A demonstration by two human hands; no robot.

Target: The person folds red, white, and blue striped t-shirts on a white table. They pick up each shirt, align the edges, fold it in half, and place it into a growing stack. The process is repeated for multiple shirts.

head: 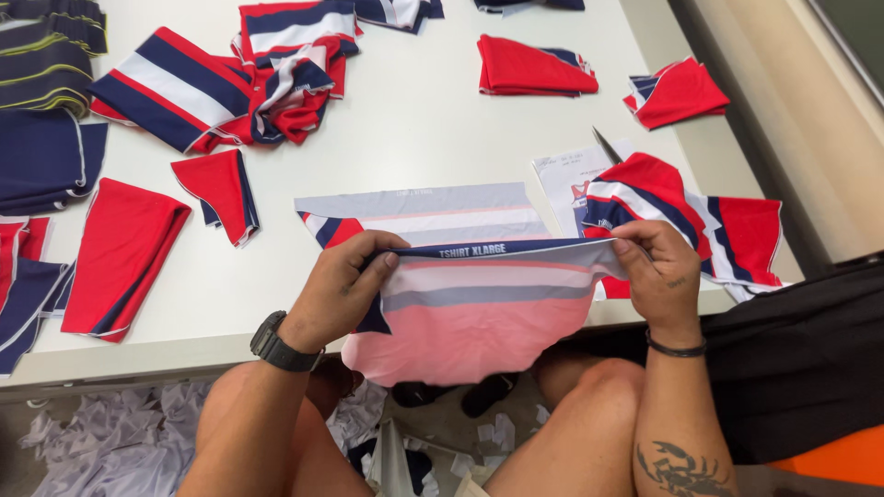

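Note:
I hold a printed fabric panel (479, 313) stretched between both hands at the table's front edge. It shows its pale reverse side, with pink, grey and white bands and a navy top hem. My left hand (345, 281) pinches the hem at its left end; a black watch sits on that wrist. My right hand (658, 271) pinches the hem at its right end. The panel's lower part hangs off the table over my knees. A second pale striped panel (424, 210) lies flat on the table just behind it.
Red, white and navy striped fabric pieces (230, 83) lie scattered over the white table (424, 120). Folded red pieces (529, 66) sit at the back, navy stacks (41, 156) at left. Scissors (606, 145) and a paper sheet (566, 179) lie right. Paper scraps (120, 442) cover the floor.

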